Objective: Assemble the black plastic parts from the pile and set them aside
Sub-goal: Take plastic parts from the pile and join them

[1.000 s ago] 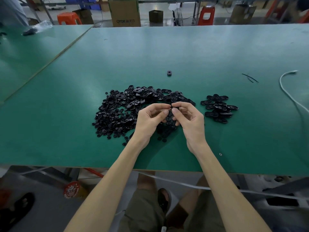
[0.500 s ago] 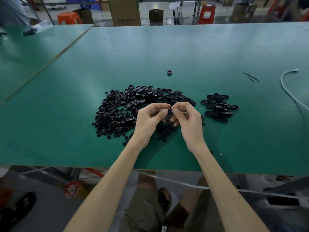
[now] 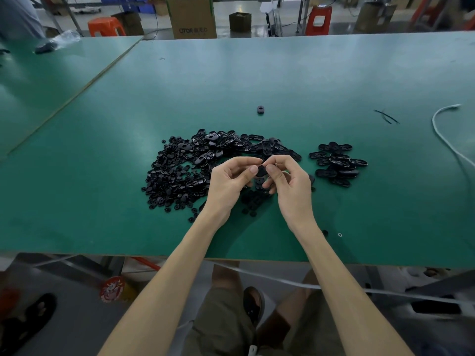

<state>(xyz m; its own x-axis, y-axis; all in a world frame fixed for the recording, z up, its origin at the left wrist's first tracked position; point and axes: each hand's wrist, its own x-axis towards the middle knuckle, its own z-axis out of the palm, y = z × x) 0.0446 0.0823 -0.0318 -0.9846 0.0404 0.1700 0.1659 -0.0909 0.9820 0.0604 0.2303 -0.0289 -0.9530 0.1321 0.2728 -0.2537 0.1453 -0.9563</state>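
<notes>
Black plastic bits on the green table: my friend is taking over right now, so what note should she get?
Left grip: pinches one small black part, held up over the table.
Right grip: pinches the same part from the other side.
Pile: big and unsorted, on the green table, behind and left of the hands.
Done: a small group of oval pieces lies apart, to the right of the pile; they look finished.
Left: finish the part in hand, set it with that group, then work through the large pile. One stray piece lies farther back.
</notes>
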